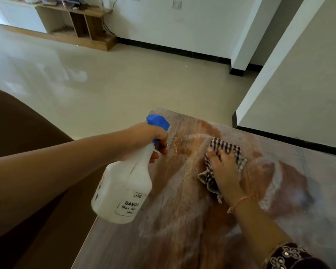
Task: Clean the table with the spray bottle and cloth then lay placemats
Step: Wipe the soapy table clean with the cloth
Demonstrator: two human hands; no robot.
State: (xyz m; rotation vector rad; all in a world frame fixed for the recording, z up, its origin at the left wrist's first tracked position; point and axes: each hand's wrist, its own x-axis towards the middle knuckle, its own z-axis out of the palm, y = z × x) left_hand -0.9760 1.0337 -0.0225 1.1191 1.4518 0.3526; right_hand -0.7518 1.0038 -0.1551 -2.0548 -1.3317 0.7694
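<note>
Left hand (145, 138): fingers wrapped round neck of spray bottle (124, 189), white body, blue head, held tilted above table (144, 245) left edge. Droplets in air just ahead of nozzle. Right hand (224, 167): fingers spread flat, pressing checked cloth (225, 147) onto table. Wet streaks across wood-grain top. Placemats: not visible.

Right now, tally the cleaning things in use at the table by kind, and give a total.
Spray bottle: 1, white with a blue head, held in the left hand
Checked cloth: 1, under the right hand on the table
Placemats: 0 in view
Total: 2
</note>
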